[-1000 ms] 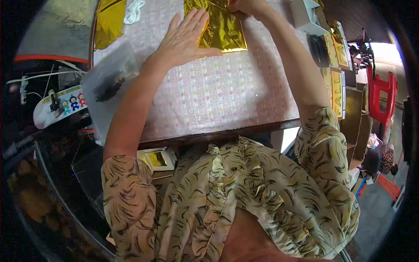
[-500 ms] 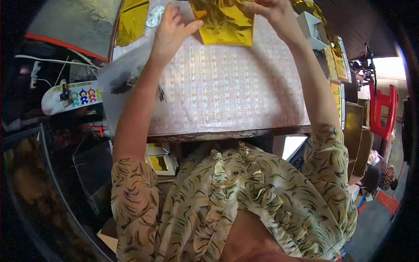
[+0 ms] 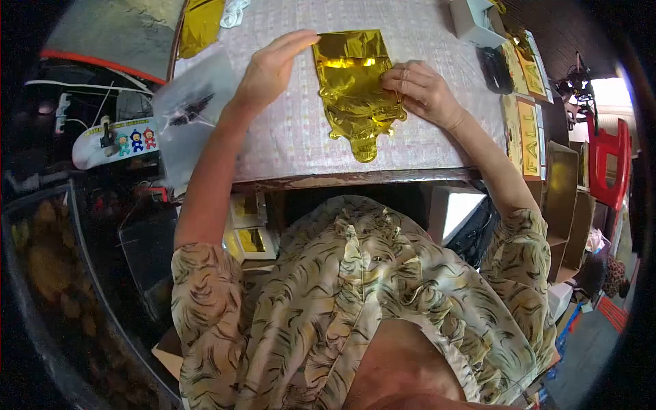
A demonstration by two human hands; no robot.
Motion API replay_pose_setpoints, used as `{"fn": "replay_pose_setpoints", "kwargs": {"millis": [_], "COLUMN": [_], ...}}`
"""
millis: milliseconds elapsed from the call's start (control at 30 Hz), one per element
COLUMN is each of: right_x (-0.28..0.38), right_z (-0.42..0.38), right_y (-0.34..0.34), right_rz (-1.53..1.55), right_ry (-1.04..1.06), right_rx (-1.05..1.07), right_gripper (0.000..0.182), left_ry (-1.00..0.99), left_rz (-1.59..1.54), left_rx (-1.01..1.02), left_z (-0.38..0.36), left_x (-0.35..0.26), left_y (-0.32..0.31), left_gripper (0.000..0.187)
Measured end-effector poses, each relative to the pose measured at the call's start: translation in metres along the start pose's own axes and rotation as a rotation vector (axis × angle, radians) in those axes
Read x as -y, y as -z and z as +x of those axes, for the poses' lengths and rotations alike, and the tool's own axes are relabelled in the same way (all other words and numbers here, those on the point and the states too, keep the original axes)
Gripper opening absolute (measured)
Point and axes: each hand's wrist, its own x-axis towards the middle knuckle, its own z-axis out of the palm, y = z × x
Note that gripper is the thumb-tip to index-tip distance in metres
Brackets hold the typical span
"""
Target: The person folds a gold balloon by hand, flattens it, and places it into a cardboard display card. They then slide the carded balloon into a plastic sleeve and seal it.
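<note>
A flat gold foil balloon [image 3: 352, 85] lies on the patterned tablecloth in front of me, its top edge straight and its lower end narrowing to a rounded tab. My left hand [image 3: 270, 72] is at its upper left corner, fingers stretched out and fingertips at the foil's edge. On the opposite side, my right hand [image 3: 422, 92] has its thumb and fingers closed on the balloon's right edge. The fingertips of that hand are partly hidden by its own knuckles.
A clear plastic bag [image 3: 222, 82] with dark contents lies at the table's left. More gold foil [image 3: 200, 27] and a white bundle [image 3: 234, 12] sit at the far left. On the right are a white box [image 3: 476, 24], a black object [image 3: 495, 70] and cards lettered FALL [image 3: 529, 140].
The gold foil came down from the table's far side and now lies flat nearer me, its narrow tabbed end showing. My right hand moved toward me to its right edge; the view shifted slightly.
</note>
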Motion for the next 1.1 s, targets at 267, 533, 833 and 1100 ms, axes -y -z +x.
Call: {"fn": "replay_pose_setpoints", "kwargs": {"millis": [267, 533, 833, 1100], "right_x": [-0.005, -0.007, -0.012, -0.011], "right_z": [-0.008, -0.002, -0.002, -0.001], "right_y": [-0.003, 0.012, 0.0, 0.007], "right_rz": [-0.037, -0.148, -0.074, 0.009], "right_ry": [-0.027, 0.089, 0.1, -0.064], "right_rx": [0.037, 0.024, -0.03, 0.014], "right_gripper": [0.038, 0.035, 0.023, 0.03], "left_ry": [-0.043, -0.183, -0.138, -0.111], "left_rz": [-0.136, 0.048, 0.013, 0.01], "left_rx": [0.276, 0.306, 0.327, 0.358], "left_z": [0.037, 0.031, 0.03, 0.03], "left_x": [-0.014, 0.002, 0.007, 0.008], "left_y": [-0.059, -0.071, -0.073, -0.075], "left_gripper": [0.037, 0.04, 0.041, 0.04]}}
